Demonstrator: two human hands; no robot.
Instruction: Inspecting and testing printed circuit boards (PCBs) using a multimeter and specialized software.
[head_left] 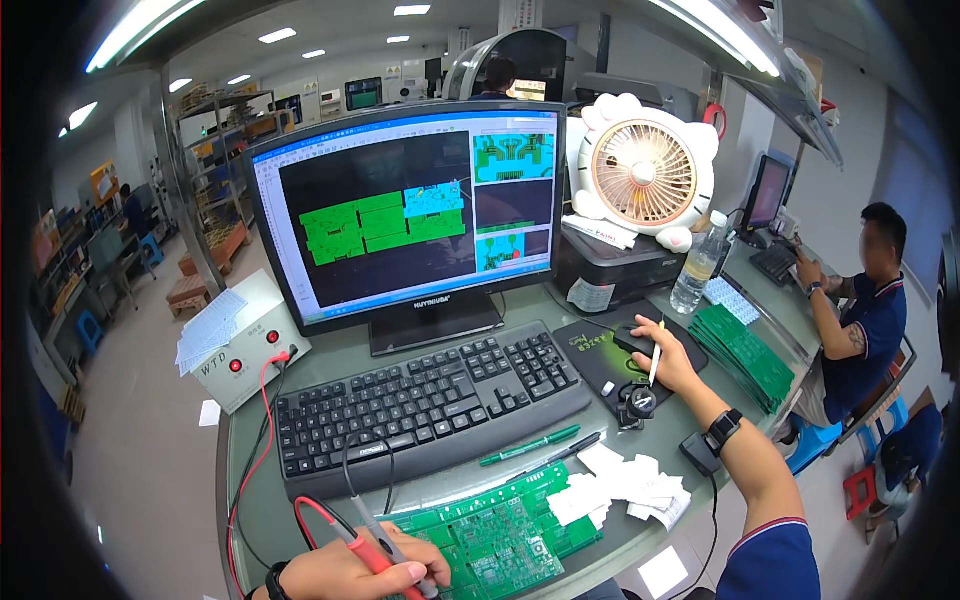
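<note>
My left hand (335, 575) is closed around a red test probe (370, 555) and a grey test probe (368, 518), both slanting down beside a green circuit board (500, 545). The probe tips are out of sight at the lower edge. On the dark mouse pad (585, 350), my right hand (672, 358) grips a black computer mouse (630, 340), with a slim white pen-like stick (656, 355) between its fingers. A monitor (400, 210) ahead displays a green board layout with one part in light blue.
A black keyboard (430, 405) spans the middle. Pens (530, 446) and white paper slips (630, 482) lie by the board. Stacked green boards (740, 355), a water bottle (700, 265) and a fan (645, 170) stand right; a tester box (250, 345) with cables stands left. A co-worker (865, 290) sits right.
</note>
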